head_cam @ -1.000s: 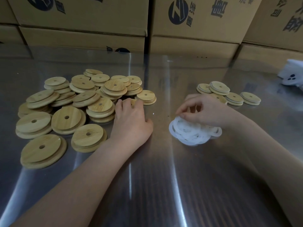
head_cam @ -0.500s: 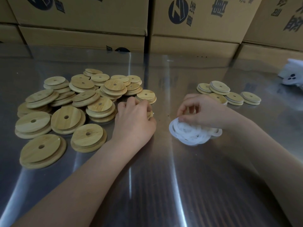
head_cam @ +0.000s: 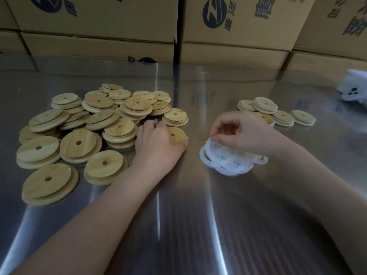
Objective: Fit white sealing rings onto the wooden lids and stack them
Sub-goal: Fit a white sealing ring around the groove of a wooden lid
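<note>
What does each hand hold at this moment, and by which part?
The left hand grips one wooden lid by its rim. The right hand pinches a white ring by its upper edge, at the ring pile.

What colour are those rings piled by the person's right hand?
Milky white, slightly see-through. The rings show best in the head view, the only one.

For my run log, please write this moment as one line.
left hand: grips wooden lid | right hand: pinches white sealing ring | fitted lids: beyond right hand
</note>
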Demonstrator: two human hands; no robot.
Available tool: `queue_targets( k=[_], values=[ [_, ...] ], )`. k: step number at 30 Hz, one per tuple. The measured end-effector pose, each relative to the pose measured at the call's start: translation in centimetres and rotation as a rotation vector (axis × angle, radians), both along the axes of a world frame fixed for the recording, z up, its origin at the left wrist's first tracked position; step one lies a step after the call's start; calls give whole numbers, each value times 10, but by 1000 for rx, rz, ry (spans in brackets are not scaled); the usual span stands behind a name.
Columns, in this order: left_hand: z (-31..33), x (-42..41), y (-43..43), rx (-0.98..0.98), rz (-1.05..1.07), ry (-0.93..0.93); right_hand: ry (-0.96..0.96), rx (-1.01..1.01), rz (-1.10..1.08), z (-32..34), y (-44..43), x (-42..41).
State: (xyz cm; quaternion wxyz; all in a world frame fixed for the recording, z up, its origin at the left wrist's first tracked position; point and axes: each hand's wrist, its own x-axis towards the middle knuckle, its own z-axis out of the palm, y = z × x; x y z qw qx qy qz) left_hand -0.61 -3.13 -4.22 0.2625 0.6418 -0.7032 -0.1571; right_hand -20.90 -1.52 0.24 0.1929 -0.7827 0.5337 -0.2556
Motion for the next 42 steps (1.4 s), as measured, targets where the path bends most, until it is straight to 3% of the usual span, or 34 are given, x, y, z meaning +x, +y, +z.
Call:
queue_targets(
  k=[14,19,27,35,42],
  values=[
    [10,-3,9,-61,-39,195,-183,-31,19,1,3,6],
    [17,-4,14,-135,-96,469,-300,7,15,2,3,6],
    [18,-5,14,299,-113,1275,-410,62,35,4,6,7],
    [21,-1,10,563,-195,1453,-418,70,53,1,5,8],
    [22,-1,12,589,-193,1523,-450,86,54,0,5,11]
  ],
)
